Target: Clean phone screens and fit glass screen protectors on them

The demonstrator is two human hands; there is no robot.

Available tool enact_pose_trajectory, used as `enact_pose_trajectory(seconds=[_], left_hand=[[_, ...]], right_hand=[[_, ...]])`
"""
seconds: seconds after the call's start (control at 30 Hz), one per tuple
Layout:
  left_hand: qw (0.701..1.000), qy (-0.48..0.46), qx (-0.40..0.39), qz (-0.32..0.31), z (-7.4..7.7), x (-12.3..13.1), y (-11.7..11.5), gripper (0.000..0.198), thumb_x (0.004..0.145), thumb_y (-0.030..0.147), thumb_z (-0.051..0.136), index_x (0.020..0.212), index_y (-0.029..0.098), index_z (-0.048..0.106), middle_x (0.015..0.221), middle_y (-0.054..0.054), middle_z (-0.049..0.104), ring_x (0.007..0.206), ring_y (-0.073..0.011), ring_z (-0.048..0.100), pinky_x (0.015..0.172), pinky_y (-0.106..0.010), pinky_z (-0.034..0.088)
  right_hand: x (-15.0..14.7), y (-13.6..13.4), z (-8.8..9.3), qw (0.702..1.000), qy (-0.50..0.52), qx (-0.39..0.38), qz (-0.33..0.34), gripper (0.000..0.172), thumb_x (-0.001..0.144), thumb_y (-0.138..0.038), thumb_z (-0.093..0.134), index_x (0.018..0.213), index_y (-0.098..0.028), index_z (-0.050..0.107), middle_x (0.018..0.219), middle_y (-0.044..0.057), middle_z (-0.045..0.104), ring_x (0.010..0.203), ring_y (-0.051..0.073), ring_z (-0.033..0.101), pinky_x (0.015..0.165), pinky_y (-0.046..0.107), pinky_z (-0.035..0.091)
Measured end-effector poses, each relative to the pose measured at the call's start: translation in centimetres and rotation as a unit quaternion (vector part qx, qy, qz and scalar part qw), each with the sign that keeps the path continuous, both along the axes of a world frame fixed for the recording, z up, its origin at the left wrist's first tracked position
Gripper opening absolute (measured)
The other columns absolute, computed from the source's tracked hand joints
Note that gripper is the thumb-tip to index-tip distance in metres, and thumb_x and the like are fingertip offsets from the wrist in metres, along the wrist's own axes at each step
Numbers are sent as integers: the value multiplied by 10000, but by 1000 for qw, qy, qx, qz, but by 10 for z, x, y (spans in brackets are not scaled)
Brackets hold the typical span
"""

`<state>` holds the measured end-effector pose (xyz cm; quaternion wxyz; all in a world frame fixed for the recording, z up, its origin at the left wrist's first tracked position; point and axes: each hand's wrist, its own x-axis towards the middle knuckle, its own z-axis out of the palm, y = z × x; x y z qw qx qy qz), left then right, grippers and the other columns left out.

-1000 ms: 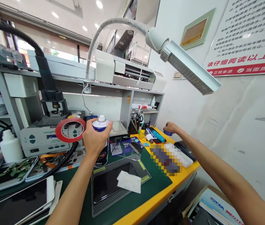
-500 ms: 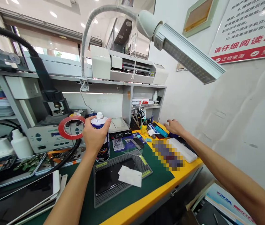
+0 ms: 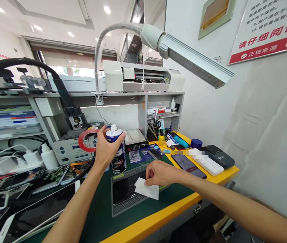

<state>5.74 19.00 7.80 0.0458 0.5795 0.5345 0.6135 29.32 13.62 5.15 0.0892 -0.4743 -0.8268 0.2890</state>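
In the head view my left hand (image 3: 109,146) is wrapped round the upper part of a spray can (image 3: 118,157) with a white cap, which stands upright on the green mat. My right hand (image 3: 160,172) has its fingers pinched at the upper edge of a white wipe (image 3: 147,190). That wipe lies over part of a black-screened phone (image 3: 123,190). Under the phone is a grey perforated pad (image 3: 128,205). My right hand hides the far right portion of the phone and pad.
A roll of red tape (image 3: 82,141) is just left of the can. Another phone (image 3: 187,165), a white box (image 3: 209,163) and a black case (image 3: 219,156) lie along the yellow right edge. Tablets (image 3: 44,202) are stacked at left; a lamp (image 3: 196,60) hangs overhead.
My right hand has come from the far right of the bench to the wipe and closed at its edge. My left hand stays on the can. The view has shifted slightly left.
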Motion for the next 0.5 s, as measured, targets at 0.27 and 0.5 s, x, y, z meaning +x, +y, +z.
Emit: enact_pose_trajectory(seconds=[0.27,0.5], left_hand=[[989,113,22,-92,2,0,-67,275,896,418,601,1052,194,625,857,-25,630,720,-169,555,623,-286,448],[870,-34,-383,-310,-9,10,-64,465,853,600,594,970,155,660,648,23,536,524,-108,404,493,-253,304]], right_hand=[[-13,15,0,996,56,-49,51,72,650,-243,716,669,-185,679,718,16,679,621,148,564,496,235,364],[-16,42,18,971,188,-107,101,124,717,-276,702,748,-170,645,584,-48,567,513,79,412,496,218,310]])
